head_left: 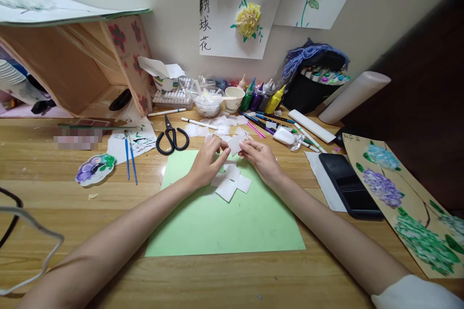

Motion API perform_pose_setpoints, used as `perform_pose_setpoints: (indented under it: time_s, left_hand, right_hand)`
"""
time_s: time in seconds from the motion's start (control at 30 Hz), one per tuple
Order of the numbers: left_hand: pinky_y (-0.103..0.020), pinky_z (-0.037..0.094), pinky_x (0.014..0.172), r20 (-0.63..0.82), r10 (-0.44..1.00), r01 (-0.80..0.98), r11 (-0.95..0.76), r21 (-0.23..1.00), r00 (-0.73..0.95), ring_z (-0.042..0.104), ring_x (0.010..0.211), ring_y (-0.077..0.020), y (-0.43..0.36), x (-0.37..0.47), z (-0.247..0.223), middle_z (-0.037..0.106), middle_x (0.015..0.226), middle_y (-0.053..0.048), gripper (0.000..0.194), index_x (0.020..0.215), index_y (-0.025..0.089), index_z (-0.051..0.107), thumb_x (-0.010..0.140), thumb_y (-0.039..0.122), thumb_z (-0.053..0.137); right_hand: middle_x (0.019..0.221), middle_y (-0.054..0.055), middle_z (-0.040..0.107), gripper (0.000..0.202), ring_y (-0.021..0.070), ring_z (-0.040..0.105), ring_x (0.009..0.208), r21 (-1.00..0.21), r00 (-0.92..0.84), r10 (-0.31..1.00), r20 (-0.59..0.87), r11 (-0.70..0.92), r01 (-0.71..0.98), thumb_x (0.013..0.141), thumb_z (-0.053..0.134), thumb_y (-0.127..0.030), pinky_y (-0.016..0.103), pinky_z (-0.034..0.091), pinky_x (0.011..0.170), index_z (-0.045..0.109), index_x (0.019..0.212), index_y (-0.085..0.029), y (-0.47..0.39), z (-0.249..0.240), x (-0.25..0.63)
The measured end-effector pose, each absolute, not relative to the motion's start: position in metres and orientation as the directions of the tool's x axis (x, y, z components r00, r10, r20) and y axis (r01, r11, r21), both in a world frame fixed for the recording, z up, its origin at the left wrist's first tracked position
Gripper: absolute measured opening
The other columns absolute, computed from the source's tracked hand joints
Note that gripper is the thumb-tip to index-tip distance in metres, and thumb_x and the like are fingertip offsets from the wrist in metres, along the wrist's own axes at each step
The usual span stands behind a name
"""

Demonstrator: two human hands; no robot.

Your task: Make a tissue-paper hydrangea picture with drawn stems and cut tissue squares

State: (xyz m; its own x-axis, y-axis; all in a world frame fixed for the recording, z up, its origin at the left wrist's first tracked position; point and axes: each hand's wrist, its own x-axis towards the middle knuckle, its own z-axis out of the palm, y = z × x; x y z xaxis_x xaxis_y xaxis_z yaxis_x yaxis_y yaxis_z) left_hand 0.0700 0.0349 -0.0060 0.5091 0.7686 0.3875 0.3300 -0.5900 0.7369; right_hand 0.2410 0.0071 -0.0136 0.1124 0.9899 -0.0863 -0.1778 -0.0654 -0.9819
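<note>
A small white paper square (235,145) is held up between my two hands above the far part of a light green sheet (232,231). My right hand (264,160) pinches its right side with thumb and fingertips. At its left edge is my left hand (207,163), its thumb and fingers closed together; the grip there is partly hidden. Below the hands, several loose white paper squares (226,190) lie overlapping on the green sheet. More white pieces (197,130) are scattered on the table just beyond it.
Black-handled scissors (169,139) lie left of the sheet, near two blue brushes (127,157) and a painted palette (94,169). Behind stand a paper cup (234,100), a bowl (209,105) and paint bottles (274,100). A black case (350,186) and a flower picture (409,203) lie right.
</note>
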Motion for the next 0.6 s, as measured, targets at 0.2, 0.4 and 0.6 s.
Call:
perform_pose_setpoints:
  time_s: [0.2,0.4,0.6]
  left_hand:
    - [-0.027,0.038,0.07,0.351,0.806,0.315,-0.53,0.788,0.476,0.049,0.077,-0.0155,0.0365,0.0704,-0.0084,0.052,0.077,-0.001,0.018,0.078,0.02,0.052,0.089,0.032,0.044]
    - [-0.026,0.038,0.066,0.379,0.784,0.315,-0.566,0.761,0.492,0.048,0.072,-0.0137,0.0356,0.0706,-0.0064,0.054,0.073,0.0,0.017,0.073,0.019,0.053,0.086,0.028,0.049]
    - [-0.026,0.039,0.065,0.41,0.808,0.332,-0.559,0.76,0.424,0.049,0.069,-0.0135,0.033,0.0711,-0.0061,0.057,0.072,-0.001,0.014,0.072,0.019,0.054,0.083,0.028,0.052]
  right_hand:
    - [0.068,-0.001,0.062,0.025,0.0108,0.056,0.063,-0.989,0.116,0.992,-0.05,-0.033,-0.146,0.068,0.07,-0.041,0.024,0.046,0.062,0.067,0.076,-0.017,0.0055,-0.0186,0.2375]
    - [0.072,-0.001,0.065,0.022,0.0129,0.059,0.067,-0.998,0.088,0.995,0.053,0.057,-0.036,0.064,0.074,-0.036,0.025,0.048,0.063,0.066,0.075,-0.019,0.0034,-0.0163,0.2356]
    - [0.078,0.002,0.067,0.015,0.015,0.061,0.074,-0.985,0.277,0.946,0.171,0.158,0.069,0.067,0.072,-0.032,0.029,0.049,0.071,0.067,0.073,-0.019,-0.0016,-0.0135,0.2332]
